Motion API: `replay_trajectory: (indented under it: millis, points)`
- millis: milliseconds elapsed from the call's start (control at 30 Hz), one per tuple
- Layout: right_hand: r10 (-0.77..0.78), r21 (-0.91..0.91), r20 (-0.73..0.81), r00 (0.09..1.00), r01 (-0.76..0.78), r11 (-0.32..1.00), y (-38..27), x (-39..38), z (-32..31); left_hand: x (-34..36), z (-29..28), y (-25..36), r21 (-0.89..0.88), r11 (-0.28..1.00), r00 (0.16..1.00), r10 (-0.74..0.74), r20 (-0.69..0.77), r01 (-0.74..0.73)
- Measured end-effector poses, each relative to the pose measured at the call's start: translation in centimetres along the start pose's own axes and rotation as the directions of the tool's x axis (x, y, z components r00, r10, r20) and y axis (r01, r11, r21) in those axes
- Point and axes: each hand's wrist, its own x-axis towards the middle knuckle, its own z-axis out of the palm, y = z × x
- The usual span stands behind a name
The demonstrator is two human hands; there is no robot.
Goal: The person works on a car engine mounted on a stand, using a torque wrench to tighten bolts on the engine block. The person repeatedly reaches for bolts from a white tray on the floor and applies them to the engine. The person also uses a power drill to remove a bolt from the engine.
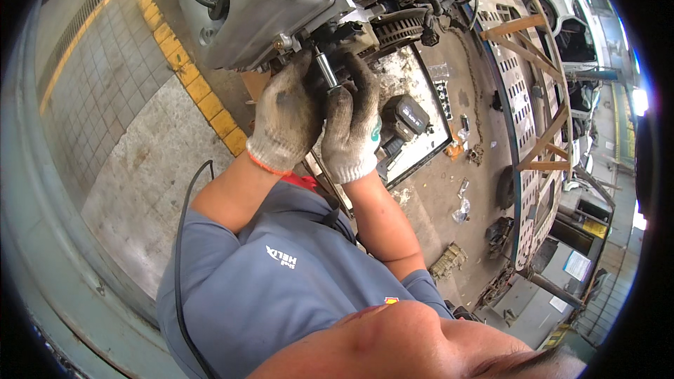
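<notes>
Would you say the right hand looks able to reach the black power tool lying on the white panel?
Probably yes: nothing visible stands between the right hand and the black power tool, though that hand is at the silver cylinder and depth is hard to judge.

Held both gloved hands close together, ahead of the chest. Angled the bare left forearm point(240, 189) up and inward, with the left hand point(284, 109) partly hidden at the fingertips. Raised the right forearm point(382, 221) steeply, curling the right hand point(351, 116).
</notes>
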Motion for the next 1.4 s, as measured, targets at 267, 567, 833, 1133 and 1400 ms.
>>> replay_trajectory:
  millis: [267,567,833,1133,1400]
  points:
    - [-0.1,-0.005,-0.083,0.991,0.1,0.995,0.5,-0.6,1.2,-2.6,0.6,-1.7,0.756,0.567,0.89,0.453,0.044,-0.326]
    - [-0.198,-0.106,-0.032,0.98,0.194,0.975,0.7,-0.2,1.1,-1.8,-0.3,-1.4,0.611,0.754,0.938,0.343,-0.057,-0.239]
    - [-0.375,-0.283,0.096,0.922,0.386,0.878,1.4,0.2,-0.1,0.3,-1.0,-0.8,0.448,0.873,0.959,0.264,-0.1,-0.194]
    - [-0.492,-0.305,0.243,0.836,0.547,0.779,0.3,1.5,-2.8,0.6,0.5,-2.6,0.476,0.841,0.927,0.354,-0.124,-0.257]
    - [-0.215,0.13,0.277,0.937,0.185,0.974,4.1,-8.0,-14.1,-4.9,-0.7,-14.3,0.649,0.626,0.826,0.563,0.008,-0.432]
